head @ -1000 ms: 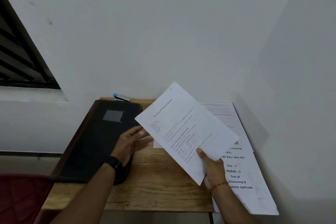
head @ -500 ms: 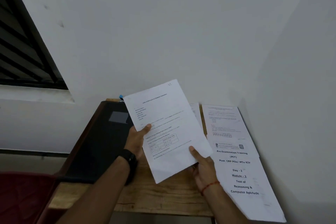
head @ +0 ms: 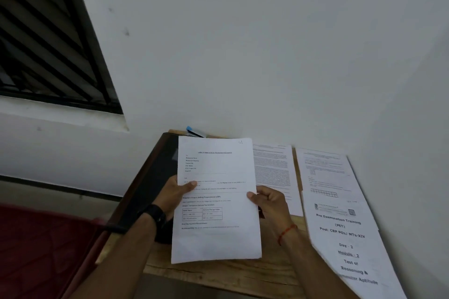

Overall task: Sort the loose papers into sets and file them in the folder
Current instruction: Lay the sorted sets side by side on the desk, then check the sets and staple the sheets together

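1. Above the wooden table [head: 230,274] we now hold one printed sheet [head: 216,238] upright and square to our eyes. A second ago it hung tilted from the right hand alone.
2. Our left hand [head: 173,192] has come away from the black folder [head: 148,192] and pinches the sheet's left edge, thumb on the printed face.
3. Our right hand [head: 271,201] has shifted from the lower edge to the right edge. It pinches there at about the same height, thumb in front and fingers curled behind.
4. The sheet is lifted off the table and hangs in front of the folder's right side, hiding part of it. The folder lies flat at the table's left and appears closed.
5. To the right, the papers already laid out have not moved. A page of dense text [head: 273,172] lies just beside the held sheet. Farther right, an exam booklet [head: 345,245] overlaps another page [head: 325,167].
6. We judge that squaring the sheet lets us read its heading and decide which set it joins.
7. So we judge the sorting under way and the filing not yet begun.
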